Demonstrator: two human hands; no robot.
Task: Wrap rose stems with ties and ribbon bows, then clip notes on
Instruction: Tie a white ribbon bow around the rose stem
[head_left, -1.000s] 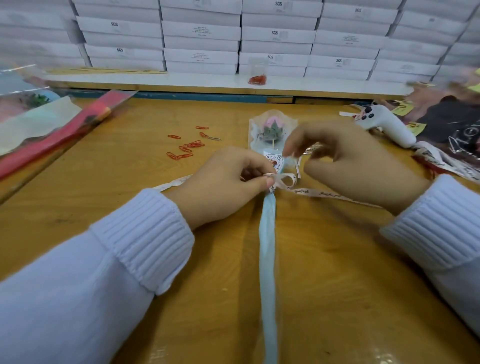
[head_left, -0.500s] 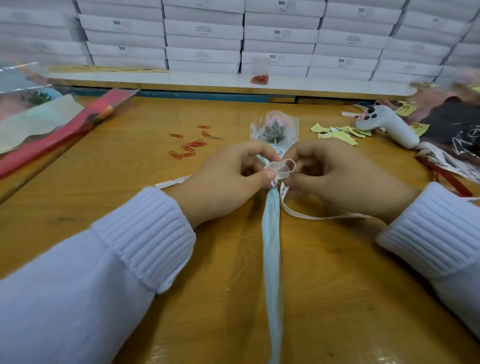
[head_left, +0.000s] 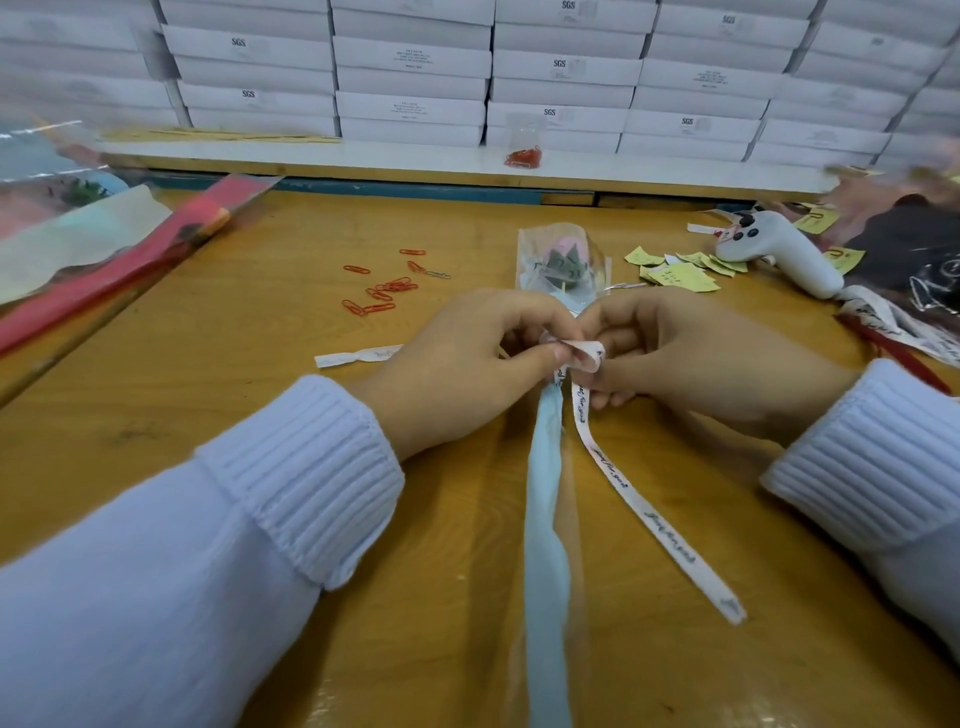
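A wrapped pink rose (head_left: 563, 258) in a clear sleeve lies on the wooden table (head_left: 260, 395), its pale blue stem wrap (head_left: 544, 519) running toward me. A white printed ribbon (head_left: 644, 509) crosses the stem just below the flower. My left hand (head_left: 467, 364) pinches a ribbon loop against the stem with thumb and forefinger. My right hand (head_left: 691, 358) pinches the same loop from the right. One ribbon tail trails toward me on the right; the other end sticks out left of my left hand. Where the ribbon meets the stem is hidden by my fingers.
Orange paper clips (head_left: 387, 286) are scattered left of the rose. Yellow notes (head_left: 680, 270) and a white game-style controller (head_left: 779, 249) lie at the right, with more ribbons (head_left: 893, 332) beyond. Wrapped flowers (head_left: 104, 249) lie at the left. White boxes (head_left: 415, 78) are stacked behind a ledge.
My right hand came in beside my left at the stem. The ribbon's right tail swung from lying sideways to trailing toward me, and a small loop now sits between both hands.
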